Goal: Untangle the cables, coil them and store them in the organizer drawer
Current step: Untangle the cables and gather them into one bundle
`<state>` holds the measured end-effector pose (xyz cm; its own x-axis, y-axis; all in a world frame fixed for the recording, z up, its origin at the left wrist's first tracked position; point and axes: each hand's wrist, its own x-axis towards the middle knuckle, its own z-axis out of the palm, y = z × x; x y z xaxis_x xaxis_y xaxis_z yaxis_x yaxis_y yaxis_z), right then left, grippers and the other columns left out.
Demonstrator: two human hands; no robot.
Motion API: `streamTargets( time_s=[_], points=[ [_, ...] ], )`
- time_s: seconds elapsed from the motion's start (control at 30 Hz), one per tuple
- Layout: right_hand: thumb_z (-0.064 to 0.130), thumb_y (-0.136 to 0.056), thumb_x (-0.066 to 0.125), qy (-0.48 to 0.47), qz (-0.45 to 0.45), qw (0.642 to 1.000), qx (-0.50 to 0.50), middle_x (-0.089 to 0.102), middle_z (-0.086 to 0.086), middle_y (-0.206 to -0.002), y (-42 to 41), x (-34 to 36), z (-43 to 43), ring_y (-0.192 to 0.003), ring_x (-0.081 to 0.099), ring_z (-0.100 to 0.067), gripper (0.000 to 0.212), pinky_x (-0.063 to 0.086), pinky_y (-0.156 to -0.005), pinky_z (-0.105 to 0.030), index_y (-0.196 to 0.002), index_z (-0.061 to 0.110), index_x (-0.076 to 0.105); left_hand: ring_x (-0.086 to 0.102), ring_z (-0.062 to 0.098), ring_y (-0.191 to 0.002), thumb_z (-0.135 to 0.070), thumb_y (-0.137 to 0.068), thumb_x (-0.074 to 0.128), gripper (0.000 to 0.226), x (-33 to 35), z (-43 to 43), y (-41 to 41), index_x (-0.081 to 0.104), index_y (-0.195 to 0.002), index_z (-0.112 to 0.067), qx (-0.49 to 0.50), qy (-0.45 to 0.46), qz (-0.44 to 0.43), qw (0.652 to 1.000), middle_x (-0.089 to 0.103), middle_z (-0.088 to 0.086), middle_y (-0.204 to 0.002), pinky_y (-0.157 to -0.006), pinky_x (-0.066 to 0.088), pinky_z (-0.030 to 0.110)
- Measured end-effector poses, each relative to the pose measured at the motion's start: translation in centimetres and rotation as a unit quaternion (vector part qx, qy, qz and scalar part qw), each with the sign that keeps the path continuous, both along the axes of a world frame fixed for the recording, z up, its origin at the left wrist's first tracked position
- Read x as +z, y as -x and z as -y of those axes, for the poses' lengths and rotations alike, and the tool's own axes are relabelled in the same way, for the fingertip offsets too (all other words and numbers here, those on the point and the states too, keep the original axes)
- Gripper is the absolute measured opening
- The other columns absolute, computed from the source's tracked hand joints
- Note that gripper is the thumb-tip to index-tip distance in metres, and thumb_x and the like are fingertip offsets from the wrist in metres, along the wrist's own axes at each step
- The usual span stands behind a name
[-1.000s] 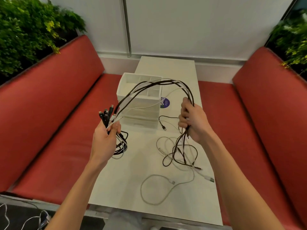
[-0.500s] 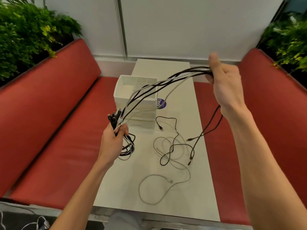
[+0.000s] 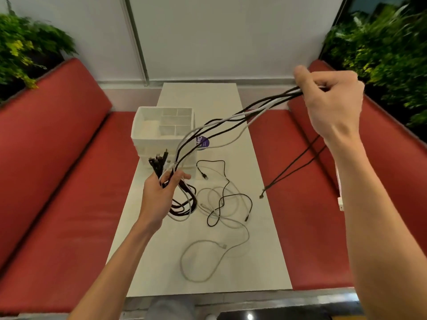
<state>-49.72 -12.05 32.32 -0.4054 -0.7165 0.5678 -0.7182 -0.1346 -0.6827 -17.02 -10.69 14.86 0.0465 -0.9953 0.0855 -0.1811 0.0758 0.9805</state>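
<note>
I see a long white table (image 3: pixel 265 262) running away from me between two red benches, one on the left (image 3: pixel 57 204) and one on the right (image 3: pixel 307 239). A pale wall (image 3: pixel 231 31) closes the far end, with green plants (image 3: pixel 381 47) in both far corners. The white organizer (image 3: pixel 138 125) stands on the far left of the table, its top compartments open, beside a purple sticker (image 3: pixel 203 142). A loose black cable (image 3: pixel 223 199) and a white cable (image 3: pixel 223 246) lie tangled on the near half of the table.

My left hand (image 3: pixel 159 195) grips the plug ends of the cable bundle (image 3: pixel 231 121), with coils hanging below it. My right hand (image 3: pixel 330 98) is closed around the bundle's other stretch, high over the right bench.

A second ago the right hand held the bundle low over the table centre. It has since swept up and right, pulling the arch into a straighter line. Two black tails (image 3: pixel 295 165) now hang clear over the table's right edge. The left hand has barely moved.
</note>
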Motion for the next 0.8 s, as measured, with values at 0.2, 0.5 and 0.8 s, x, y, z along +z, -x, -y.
streamTargets(
  time_s=[0.2,0.5,0.8],
  points=[
    [0.064,-0.095,0.06,-0.022,-0.014,0.995,-0.101,0.046,0.003,-0.053,5.0,-1.8,-1.8,-0.053,0.044,-0.015,0.052,0.043,-0.068,-0.039,-0.059,0.027,0.059,0.073,0.008,-0.113,-0.027,-0.105,0.071,0.019,-0.2,-0.6,2.3,0.083,-0.113,-0.015,0.01,-0.028,-0.06,0.998,0.082,-0.007,-0.098,-0.111,0.051,0.032],
    [0.054,-0.104,0.055,-0.11,0.063,0.985,-0.119,0.031,0.005,-0.058,12.5,-14.7,-3.5,-0.059,0.034,-0.011,0.059,0.034,-0.071,-0.041,-0.065,0.015,0.032,0.015,0.009,-0.052,-0.032,-0.11,0.063,0.051,-3.3,-0.5,1.0,0.032,-0.07,-0.029,0.071,-0.087,-0.215,0.97,0.023,-0.011,-0.06,-0.049,0.011,0.032],
    [0.085,-0.101,0.026,-0.42,0.093,0.89,-0.148,0.056,-0.023,-0.127,11.8,-31.8,-7.1,-0.132,0.044,-0.046,0.081,0.034,-0.115,-0.061,-0.085,0.02,0.071,0.013,0.008,-0.048,-0.036,-0.112,0.057,0.056,-4.0,-1.6,-1.6,0.017,-0.073,-0.027,0.104,-0.072,-0.289,0.949,0.017,-0.008,-0.059,-0.042,0.009,0.028]
  ],
)
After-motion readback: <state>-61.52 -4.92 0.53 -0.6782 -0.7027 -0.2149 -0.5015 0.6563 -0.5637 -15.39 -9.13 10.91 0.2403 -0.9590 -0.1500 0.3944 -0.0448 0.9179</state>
